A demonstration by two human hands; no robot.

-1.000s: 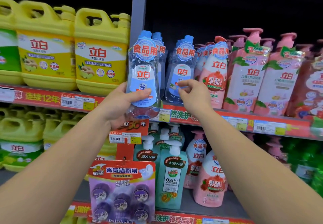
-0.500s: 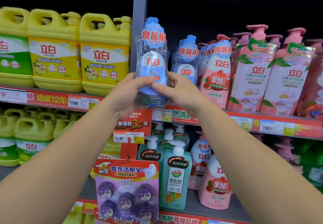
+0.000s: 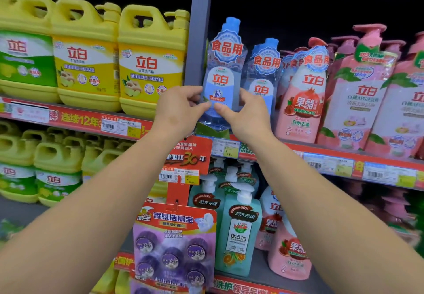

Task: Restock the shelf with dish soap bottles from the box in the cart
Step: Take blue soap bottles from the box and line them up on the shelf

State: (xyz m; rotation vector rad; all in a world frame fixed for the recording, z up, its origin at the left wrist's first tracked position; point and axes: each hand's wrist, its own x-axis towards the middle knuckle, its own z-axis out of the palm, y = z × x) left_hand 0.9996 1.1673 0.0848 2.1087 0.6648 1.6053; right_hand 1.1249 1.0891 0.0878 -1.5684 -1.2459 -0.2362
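Both hands meet on the lower front of a clear bottle [image 3: 222, 80] with a blue cap. Left hand [image 3: 177, 110] curls its fingers round the bottle's left side, thumb tip on the label; right hand [image 3: 246, 114] curls round the right side, its thumb tip just beside the left one. Upright between them, the bottle stands at the front edge of the shelf [image 3: 321, 156], hard against the grey post [image 3: 198, 29] above the left hand. Just right of the right hand stands a second clear bottle [image 3: 262, 73] of the same kind, then pink bottles [image 3: 305, 96]. Left of the left hand, beyond the post, sit yellow jugs [image 3: 149, 61]. Below the wrists hang a red tag [image 3: 190, 156] and a purple pack [image 3: 174, 245], with teal pump bottles [image 3: 238, 231] on the lower shelf under the right forearm.
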